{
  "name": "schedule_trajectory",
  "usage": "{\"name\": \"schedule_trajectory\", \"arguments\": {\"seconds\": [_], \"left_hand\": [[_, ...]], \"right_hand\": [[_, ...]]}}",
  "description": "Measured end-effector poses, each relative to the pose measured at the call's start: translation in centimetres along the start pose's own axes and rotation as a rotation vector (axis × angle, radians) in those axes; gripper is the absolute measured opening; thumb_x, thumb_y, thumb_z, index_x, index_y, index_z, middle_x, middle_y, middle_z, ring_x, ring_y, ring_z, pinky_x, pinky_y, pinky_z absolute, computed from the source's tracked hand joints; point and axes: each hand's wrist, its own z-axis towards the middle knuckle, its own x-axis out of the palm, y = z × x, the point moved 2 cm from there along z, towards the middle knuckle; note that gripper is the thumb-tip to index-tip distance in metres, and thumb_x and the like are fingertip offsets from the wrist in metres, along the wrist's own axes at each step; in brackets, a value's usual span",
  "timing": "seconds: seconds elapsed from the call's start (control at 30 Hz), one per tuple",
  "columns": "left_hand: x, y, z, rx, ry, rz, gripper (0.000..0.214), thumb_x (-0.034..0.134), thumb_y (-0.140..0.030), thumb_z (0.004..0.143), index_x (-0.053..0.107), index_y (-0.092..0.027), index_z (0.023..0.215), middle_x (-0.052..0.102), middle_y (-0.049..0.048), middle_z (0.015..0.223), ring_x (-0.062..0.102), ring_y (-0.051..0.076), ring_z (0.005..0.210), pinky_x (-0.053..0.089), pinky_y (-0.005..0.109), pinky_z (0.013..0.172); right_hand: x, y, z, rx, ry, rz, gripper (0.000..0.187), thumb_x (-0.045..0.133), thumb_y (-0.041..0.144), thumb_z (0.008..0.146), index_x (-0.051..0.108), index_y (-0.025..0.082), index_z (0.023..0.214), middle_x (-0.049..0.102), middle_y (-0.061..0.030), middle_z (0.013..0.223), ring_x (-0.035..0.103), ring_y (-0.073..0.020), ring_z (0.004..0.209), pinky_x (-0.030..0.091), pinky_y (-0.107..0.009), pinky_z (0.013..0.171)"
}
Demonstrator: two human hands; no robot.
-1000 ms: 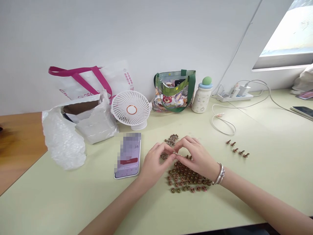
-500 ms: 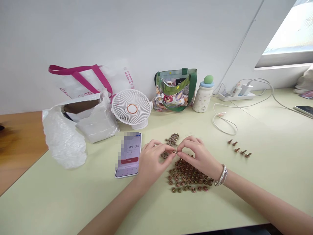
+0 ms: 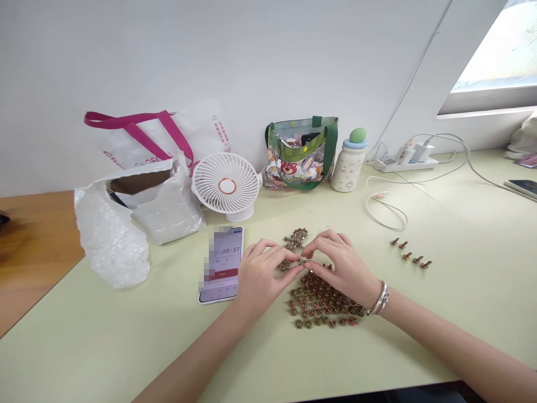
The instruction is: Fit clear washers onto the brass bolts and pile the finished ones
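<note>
Left hand [image 3: 262, 275], right hand [image 3: 342, 270]: nut [image 3: 301, 261]; tote [image 3: 300, 162] seemingly full.

The flat white phone [image 3: 221, 264] on the pale green surface [image 3: 126, 336] shows the numbers 09:37. The white bag with pink handles [image 3: 197, 134] has pink letters, too small to read.

Pale green desk set against a plain white wall in daylight.
The desk [image 3: 104, 347] has a smooth matte top that fills the lower view and runs back to the wall [image 3: 251, 56]. At the left it meets a brown wooden surface [image 3: 33, 246]. At the upper right, a window [image 3: 499, 50] glows bright white above a grey sill [image 3: 482, 106], with an angled white reveal [image 3: 423, 84] beside it. The light is soft and even, and shadows are faint.
</note>
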Motion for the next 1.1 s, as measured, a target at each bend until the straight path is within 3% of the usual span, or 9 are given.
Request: {"name": "schedule_trajectory", "arguments": {"seconds": [0.23,0.57,0.83,1.1], "left_hand": [[-0.21,-0.12,-0.04,0.081,-0.076,0.009,0.01,0.065,-0.033,0.076,0.063,-0.024,0.071,0.065,-0.0071,0.065,0.056,0.015,0.081,0.037,0.028,0.073],[0.16,0.2,-0.08,0.043,-0.005,0.011,0.015,0.062,-0.04,0.077,0.064,-0.025,0.072,0.066,-0.0067,0.066,0.056,0.015,0.082,0.038,0.029,0.071],[-0.17,-0.05,-0.09,0.069,-0.047,0.028,0.008,0.063,-0.034,0.077,0.066,-0.027,0.076,0.067,-0.0053,0.068,0.056,0.016,0.081,0.038,0.03,0.072],[-0.28,-0.03,-0.03,0.079,-0.033,0.023,0.006,0.063,-0.034,0.077,0.067,-0.029,0.077,0.068,-0.0065,0.069,0.056,0.016,0.083,0.038,0.03,0.074]], "right_hand": [[-0.02,-0.12,0.17,0.067,0.111,0.112,0.007,0.052,0.031,0.084,0.057,0.026,0.081,0.066,0.0038,0.082,0.053,-0.018,0.086,0.03,-0.04,0.085],[-0.19,0.39,-0.11,-0.071,-0.017,-0.059,0.002,0.053,0.023,0.084,0.055,0.023,0.082,0.065,0.0022,0.076,0.054,-0.0156,0.083,0.03,-0.036,0.084],[0.03,0.31,-0.09,0.078,0.12,0.005,0.016,0.044,0.029,0.089,0.057,0.025,0.081,0.066,0.0038,0.078,0.054,-0.0164,0.084,0.029,-0.039,0.085],[0.03,0.29,-0.14,0.05,0.067,-0.016,0.005,0.053,0.026,0.082,0.058,0.025,0.08,0.067,0.0048,0.076,0.057,-0.0152,0.079,0.03,-0.037,0.084]]}}
